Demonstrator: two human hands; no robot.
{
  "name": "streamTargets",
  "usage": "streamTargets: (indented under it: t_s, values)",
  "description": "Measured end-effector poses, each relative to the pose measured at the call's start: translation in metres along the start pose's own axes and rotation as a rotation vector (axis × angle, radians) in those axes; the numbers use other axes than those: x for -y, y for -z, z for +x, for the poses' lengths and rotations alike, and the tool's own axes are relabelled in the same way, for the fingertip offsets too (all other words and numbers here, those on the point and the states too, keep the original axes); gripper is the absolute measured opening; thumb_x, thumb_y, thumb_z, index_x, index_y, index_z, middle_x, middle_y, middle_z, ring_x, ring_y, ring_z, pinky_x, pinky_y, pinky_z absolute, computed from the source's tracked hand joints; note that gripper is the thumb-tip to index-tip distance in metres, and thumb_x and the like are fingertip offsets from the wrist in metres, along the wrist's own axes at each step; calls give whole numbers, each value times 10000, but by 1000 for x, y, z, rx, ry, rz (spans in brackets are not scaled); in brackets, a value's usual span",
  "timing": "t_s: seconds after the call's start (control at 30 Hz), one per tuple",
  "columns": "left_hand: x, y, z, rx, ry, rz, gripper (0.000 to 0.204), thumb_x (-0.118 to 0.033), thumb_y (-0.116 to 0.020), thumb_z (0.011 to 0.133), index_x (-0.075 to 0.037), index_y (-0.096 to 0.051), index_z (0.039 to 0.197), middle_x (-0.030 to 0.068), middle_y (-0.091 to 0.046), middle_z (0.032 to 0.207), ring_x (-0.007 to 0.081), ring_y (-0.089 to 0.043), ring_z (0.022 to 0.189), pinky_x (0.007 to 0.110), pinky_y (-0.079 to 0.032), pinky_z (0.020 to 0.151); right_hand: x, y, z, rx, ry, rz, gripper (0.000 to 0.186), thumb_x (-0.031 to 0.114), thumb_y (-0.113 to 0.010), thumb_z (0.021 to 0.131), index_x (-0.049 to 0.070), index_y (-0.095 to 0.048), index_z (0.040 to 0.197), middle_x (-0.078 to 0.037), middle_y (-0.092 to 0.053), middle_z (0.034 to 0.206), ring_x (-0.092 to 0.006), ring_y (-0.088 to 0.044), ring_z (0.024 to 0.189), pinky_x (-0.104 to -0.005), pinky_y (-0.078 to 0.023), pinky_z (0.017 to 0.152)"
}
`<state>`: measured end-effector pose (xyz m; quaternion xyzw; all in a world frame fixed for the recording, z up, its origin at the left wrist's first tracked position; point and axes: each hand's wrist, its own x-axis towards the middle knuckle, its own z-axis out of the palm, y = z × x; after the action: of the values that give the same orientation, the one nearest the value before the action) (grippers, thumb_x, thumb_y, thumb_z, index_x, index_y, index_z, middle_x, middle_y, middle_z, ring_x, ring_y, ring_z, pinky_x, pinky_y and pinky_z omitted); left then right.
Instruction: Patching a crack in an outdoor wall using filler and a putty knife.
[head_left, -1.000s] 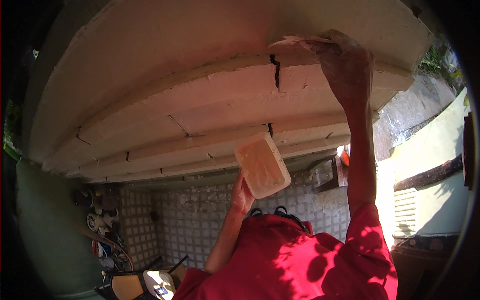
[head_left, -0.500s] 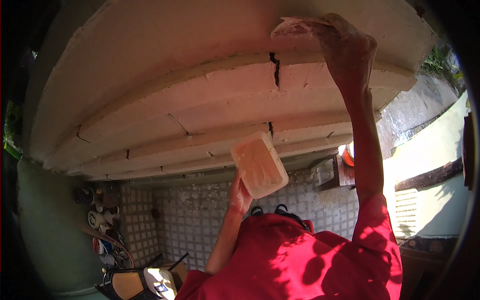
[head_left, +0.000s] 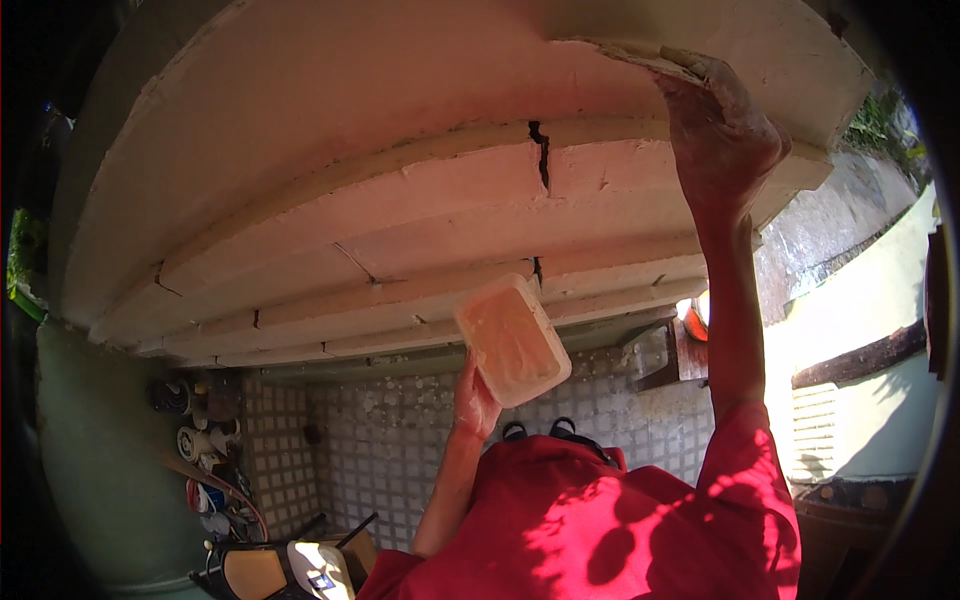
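My right hand is raised to the upper right and closed round a flat spreading blade, apparently a putty knife, smeared with pale paste. The blade appears nearly edge-on against the pinkish-cream wall; its handle is hidden in my fingers. Lower down, my left hand grips a rectangular whitish plastic tub by its left side. Inside the tub lies a smooth, pale paste. Above the tub, a dark jagged crack cuts through a stepped ledge of the wall.
Stepped ledges with smaller cracks run across the wall. Tiled floor lies below, around my feet. Several cans and tools line the left wall, near a chair with a cap. A brown wooden piece stands right.
My right hand has shifted slightly right and down, and the blade has turned from showing its face to nearly edge-on. The tub has dropped slightly left and downward in the view.
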<state>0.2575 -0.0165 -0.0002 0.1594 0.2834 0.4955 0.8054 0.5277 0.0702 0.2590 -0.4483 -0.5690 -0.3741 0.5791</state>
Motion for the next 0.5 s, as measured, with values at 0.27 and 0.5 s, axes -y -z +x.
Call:
streamTargets:
  t_s: [0.27, 0.5]
  values:
    - [2, -5, 0, -26, 14, -77, 529, -321, -438, 991, -69, -307, 1438, 78, -391, 1450, 245, -395, 1318, 419, -332, 1095, -5, 4, 8, 171, -114, -42, 174, 52, -738, 764, 52, -700, 934, -94, -706, 781, -141, -702, 727, -257, -540, 622]
    - [4, 1, 3, -13, -23, -39, 546, -346, -451, 984, -73, -314, 1436, 74, -395, 1447, 242, -394, 1319, 414, -333, 1092, 1, 15, -3, 357, -92, -60, 168, 46, -728, 774, 60, -702, 939, -80, -696, 738, -130, -692, 688, -246, -530, 601]
